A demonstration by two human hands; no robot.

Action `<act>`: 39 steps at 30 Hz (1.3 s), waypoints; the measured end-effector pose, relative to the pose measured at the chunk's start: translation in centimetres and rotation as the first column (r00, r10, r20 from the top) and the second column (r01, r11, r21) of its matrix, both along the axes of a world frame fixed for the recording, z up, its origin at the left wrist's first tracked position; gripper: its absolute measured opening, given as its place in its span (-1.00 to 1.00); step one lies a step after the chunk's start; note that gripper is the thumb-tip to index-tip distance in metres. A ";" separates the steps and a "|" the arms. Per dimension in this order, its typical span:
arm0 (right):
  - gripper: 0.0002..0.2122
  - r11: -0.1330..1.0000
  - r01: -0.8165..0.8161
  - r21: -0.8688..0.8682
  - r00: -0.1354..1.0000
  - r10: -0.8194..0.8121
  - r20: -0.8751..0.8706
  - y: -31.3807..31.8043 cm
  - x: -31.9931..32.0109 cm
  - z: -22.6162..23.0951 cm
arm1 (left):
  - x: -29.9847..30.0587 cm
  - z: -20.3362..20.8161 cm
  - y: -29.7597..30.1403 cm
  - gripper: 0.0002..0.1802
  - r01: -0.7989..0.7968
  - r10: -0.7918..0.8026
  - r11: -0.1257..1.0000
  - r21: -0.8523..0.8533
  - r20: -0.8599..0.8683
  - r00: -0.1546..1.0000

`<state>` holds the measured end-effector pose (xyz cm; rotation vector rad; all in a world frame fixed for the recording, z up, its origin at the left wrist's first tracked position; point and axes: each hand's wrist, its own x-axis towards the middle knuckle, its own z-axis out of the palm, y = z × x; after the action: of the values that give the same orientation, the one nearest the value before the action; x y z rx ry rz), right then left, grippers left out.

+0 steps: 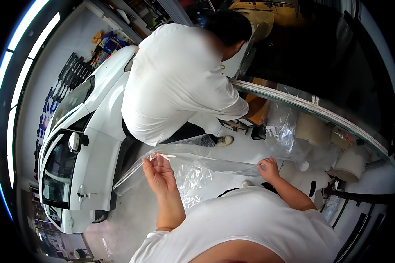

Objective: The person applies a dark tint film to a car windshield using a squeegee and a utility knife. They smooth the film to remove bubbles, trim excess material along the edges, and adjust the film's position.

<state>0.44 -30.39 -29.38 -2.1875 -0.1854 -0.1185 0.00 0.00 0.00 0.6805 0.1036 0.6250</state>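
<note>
A sheet of clear plastic film [202, 163] stretches between my two hands in front of my body, its creases catching the light. My left hand [161, 175] is raised with the palm turned up. Its fingers close on the film's edge, and part of the film lies over the fingertips. Further right, my right hand [268, 169] pinches the film's other end between thumb and fingers. Loose film hangs down below and out past my left hand toward the white car [102, 147].
A person in a white shirt [175, 79] bends forward just ahead, beside a large dark glass-topped bench [303, 94]. Under the bench are boxes, crumpled clear plastic [281, 127] and pale rolls [351, 164]. Dark strips [360, 230] stand at the lower right.
</note>
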 end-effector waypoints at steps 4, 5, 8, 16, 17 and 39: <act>-0.95 0.993 0.103 0.058 0.993 -0.106 0.044 -4.3 -1.0 1.0 | -0.6 0.2 -2.9 -0.80 0.010 -0.010 1.000 0.008 -0.004 1.000; -0.95 0.989 0.136 0.064 0.990 -0.138 0.039 -6.2 -2.3 1.4 | -1.2 0.1 -4.1 -0.80 0.005 -0.005 1.000 0.003 -0.033 0.999; -0.94 0.967 0.198 0.163 0.972 -0.215 0.094 -8.6 -1.3 2.8 | -0.6 1.1 -5.1 -0.81 0.036 -0.038 0.996 0.081 0.024 0.999; -0.88 0.936 0.253 0.244 0.967 -0.248 -0.051 -15.7 -3.0 3.9 | 0.7 1.0 -9.3 -0.89 0.052 -0.052 0.998 0.038 0.002 0.999; -0.87 0.935 0.262 0.237 0.964 -0.264 -0.025 -16.2 -3.2 4.1 | 0.6 0.9 -10.0 -0.89 0.038 -0.037 0.999 0.037 -0.035 0.999; -0.94 0.834 0.425 0.352 0.903 -0.419 -0.096 -29.7 -6.3 0.9 | 0.0 2.1 -17.5 -0.88 0.105 -0.090 0.986 0.132 -0.110 0.990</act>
<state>-5.85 -60.10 -28.44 -1.8192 0.3163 -0.3571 0.04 -17.51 2.08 0.8464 0.1232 0.5056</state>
